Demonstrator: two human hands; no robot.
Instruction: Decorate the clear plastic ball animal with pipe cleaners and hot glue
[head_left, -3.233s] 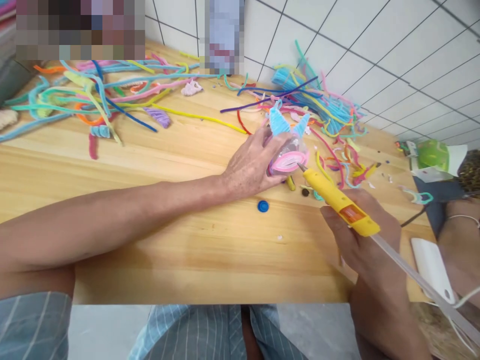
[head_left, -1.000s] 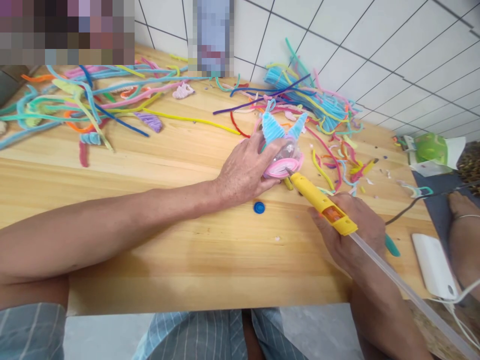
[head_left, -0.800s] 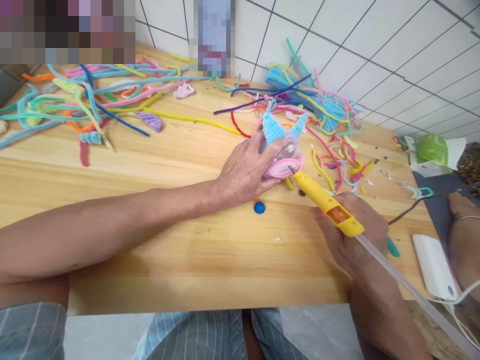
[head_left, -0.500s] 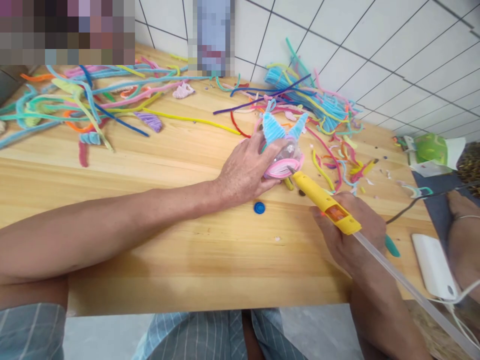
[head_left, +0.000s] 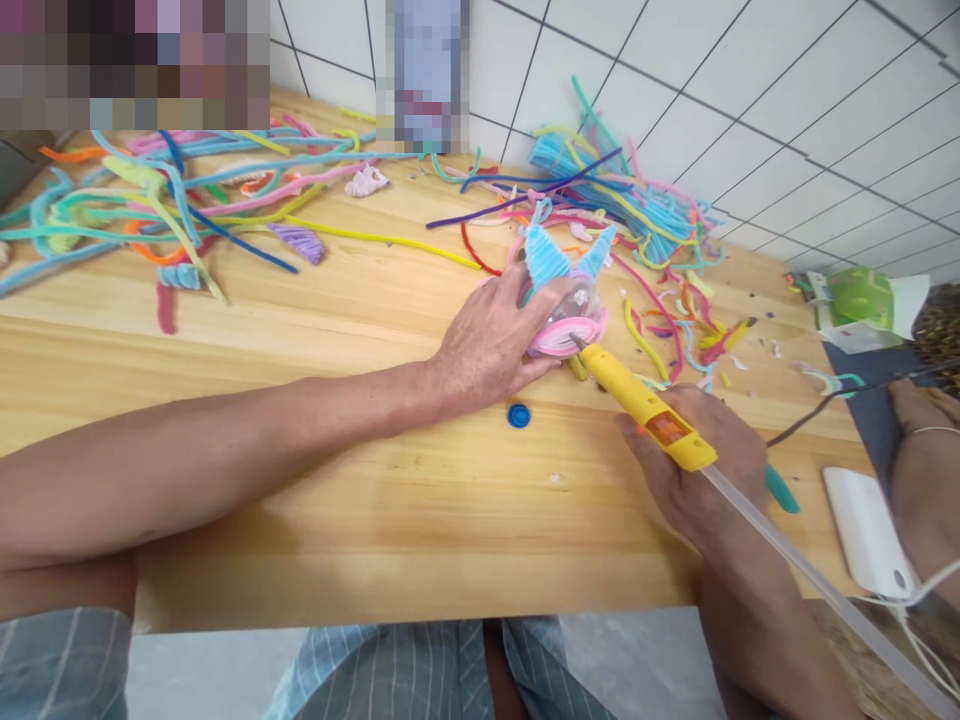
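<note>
My left hand [head_left: 495, 325] is wrapped round a clear, rounded plastic piece [head_left: 581, 302] with a pink fuzzy rim and a whitish inside. Two light-blue pointed shapes of wound pipe cleaner [head_left: 547, 258] stick up behind it. In my right hand [head_left: 705, 460] is a yellow hot glue gun [head_left: 637, 400], its metal nozzle at the pink rim; whether it touches I cannot tell. From its back runs a long translucent glue stick [head_left: 795, 560]. A blue round cap [head_left: 518, 415] lies on the table just below my left hand.
Many coloured pipe cleaners [head_left: 262, 205] are strewn over the back left. A light-blue bundle [head_left: 645, 215] leans by the tiled wall, with scraps to the right. A white power bank-like box [head_left: 868, 530] with cables lies at the right edge, near another person's limb [head_left: 930, 460].
My right hand and the glue gun have shifted slightly to the left, bringing the nozzle a little further over the pink rim. My left hand has stayed put.
</note>
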